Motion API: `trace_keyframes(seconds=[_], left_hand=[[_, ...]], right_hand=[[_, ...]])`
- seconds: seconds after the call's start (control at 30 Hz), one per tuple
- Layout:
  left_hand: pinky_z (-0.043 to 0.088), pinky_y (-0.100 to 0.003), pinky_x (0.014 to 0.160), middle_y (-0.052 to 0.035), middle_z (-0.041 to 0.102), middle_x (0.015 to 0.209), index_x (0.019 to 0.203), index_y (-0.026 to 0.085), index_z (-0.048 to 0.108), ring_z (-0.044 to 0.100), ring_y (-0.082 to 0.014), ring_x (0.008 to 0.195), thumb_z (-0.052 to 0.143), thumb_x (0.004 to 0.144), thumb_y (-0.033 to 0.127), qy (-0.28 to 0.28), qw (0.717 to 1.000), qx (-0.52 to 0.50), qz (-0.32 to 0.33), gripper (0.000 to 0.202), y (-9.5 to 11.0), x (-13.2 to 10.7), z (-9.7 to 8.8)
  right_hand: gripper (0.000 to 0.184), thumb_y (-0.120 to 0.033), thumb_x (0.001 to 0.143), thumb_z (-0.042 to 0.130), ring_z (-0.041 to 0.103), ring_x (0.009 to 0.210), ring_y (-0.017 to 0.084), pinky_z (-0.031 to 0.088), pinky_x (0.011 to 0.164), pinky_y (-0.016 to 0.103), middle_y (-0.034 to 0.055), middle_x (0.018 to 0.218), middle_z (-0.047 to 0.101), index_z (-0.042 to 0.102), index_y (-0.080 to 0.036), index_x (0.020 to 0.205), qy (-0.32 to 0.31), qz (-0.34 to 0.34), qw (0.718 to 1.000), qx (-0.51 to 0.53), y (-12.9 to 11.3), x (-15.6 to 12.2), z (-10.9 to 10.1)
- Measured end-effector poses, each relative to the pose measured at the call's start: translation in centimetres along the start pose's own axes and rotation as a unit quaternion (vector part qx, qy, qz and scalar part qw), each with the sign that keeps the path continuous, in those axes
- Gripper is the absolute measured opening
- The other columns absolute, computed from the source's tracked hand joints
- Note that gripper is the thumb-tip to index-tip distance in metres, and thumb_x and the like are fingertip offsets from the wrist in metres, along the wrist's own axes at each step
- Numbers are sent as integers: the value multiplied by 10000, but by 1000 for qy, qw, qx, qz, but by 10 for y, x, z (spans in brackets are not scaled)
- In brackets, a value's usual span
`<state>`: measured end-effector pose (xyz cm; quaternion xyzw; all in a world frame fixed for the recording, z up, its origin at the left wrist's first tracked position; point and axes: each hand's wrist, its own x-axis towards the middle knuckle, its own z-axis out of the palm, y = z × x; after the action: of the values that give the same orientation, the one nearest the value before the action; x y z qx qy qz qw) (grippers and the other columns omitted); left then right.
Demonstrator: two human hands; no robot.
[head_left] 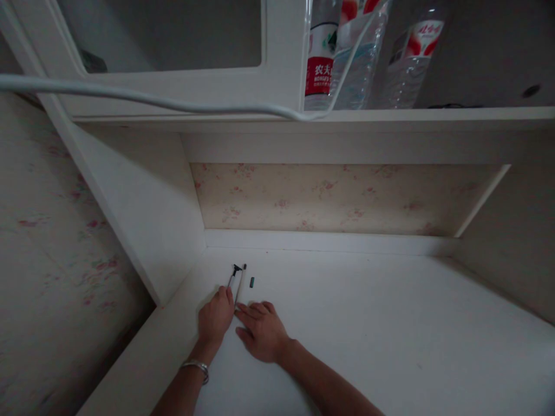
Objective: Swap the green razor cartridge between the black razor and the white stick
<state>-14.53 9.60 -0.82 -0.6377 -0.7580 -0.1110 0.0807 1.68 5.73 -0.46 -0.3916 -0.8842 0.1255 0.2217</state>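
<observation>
My left hand point(217, 315) is closed around the handle of a razor point(235, 270), whose black T-shaped head sticks out past the fingers. Beside it on the white desktop lies a toothbrush point(241, 281) with a pale handle and a dark head, pointing away from me. My right hand point(262, 332) rests low on the surface, fingers stretched out and slightly apart, the fingertips at the near end of the toothbrush. A small dark green oblong piece point(252, 282) lies just right of the toothbrush; its kind is unclear.
The white desktop point(347, 323) runs back to a low ledge and floral wallpaper point(303, 196). An upright side panel point(143, 214) stands at left. Overhead, a shelf holds several plastic bottles point(319, 69), and a white cable point(195, 107) hangs across its front.
</observation>
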Motion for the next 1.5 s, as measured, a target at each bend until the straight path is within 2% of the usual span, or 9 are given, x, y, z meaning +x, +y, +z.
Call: trace_keyframes(seconds=[0.27, 0.5, 0.63, 0.73, 0.83, 0.93, 1.0, 1.27, 1.5], left_hand=[[449, -333, 608, -121, 691, 838, 991, 152, 565, 672, -277, 727, 221, 993, 344, -21, 1000, -8, -9, 394, -2, -1, -2], [422, -326, 618, -102, 685, 848, 933, 188, 537, 661, -275, 765, 227, 981, 383, -48, 994, -77, -59, 369, -10, 1, -8], [403, -299, 636, -52, 629, 720, 813, 218, 508, 607, -222, 692, 297, 933, 408, -35, 972, -229, -37, 308, 19, -27, -14], [398, -266, 612, 3, 517, 608, 666, 222, 427, 517, -165, 610, 353, 869, 536, -82, 896, -437, 1, 382, 69, -62, -20], [378, -250, 519, 31, 440, 582, 669, 223, 427, 470, -148, 557, 526, 705, 633, -230, 748, -619, -69, 424, 118, -92, -28], [390, -240, 525, 21, 472, 633, 667, 205, 480, 487, -138, 587, 679, 565, 626, -304, 629, -708, -108, 477, 143, -108, -31], [346, -236, 471, 30, 460, 597, 667, 193, 506, 463, -126, 535, 732, 497, 634, -330, 597, -718, -140, 524, 147, -112, -29], [396, -263, 522, -29, 620, 697, 891, 116, 598, 564, -175, 600, 809, 444, 597, -305, 606, -709, -193, 690, 139, -113, -5], [473, -317, 721, -115, 658, 954, 971, 91, 620, 630, -258, 839, 761, 525, 608, -313, 651, -673, -157, 698, 135, -113, -18]], right_hand=[[236, -197, 934, 456, 593, 993, 190, 430, 924, 295, 29, 1105, 650, 642, -236, 1074, 66, -56, 983, 160, -19, -64, -20], [230, -273, 904, 489, 594, 650, 181, 431, 555, 249, 44, 755, 637, 700, -223, 827, 130, 46, 955, 262, -6, -118, -29], [230, -361, 872, 562, 532, 565, 171, 347, 488, 248, 37, 676, 615, 735, -227, 801, 166, 107, 922, 332, -1, -121, -17], [274, -450, 846, 615, 395, 476, 127, 255, 450, 232, -1, 561, 524, 740, -217, 774, 161, 152, 869, 442, -3, -118, -13], [355, -533, 806, 667, 294, 452, 97, 197, 442, 219, -31, 513, 437, 701, -189, 724, 175, 159, 800, 551, -2, -117, -14], [485, -604, 798, 655, 226, 385, 69, 147, 395, 208, -58, 432, 366, 581, -165, 604, 185, 170, 743, 620, 4, -118, -17], [565, -658, 819, 596, 191, 333, 56, 121, 358, 209, -67, 375, 330, 515, -166, 554, 166, 180, 739, 628, 7, -118, -19], [702, -840, 703, 537, 213, 277, 46, 104, 310, 215, -48, 332, 345, 468, -174, 492, 55, 230, 766, 597, 8, -114, -25], [669, -757, 809, 510, 260, 273, 57, 167, 326, 207, -24, 340, 400, 520, -155, 516, 73, 200, 785, 581, 9, -118, -22]])
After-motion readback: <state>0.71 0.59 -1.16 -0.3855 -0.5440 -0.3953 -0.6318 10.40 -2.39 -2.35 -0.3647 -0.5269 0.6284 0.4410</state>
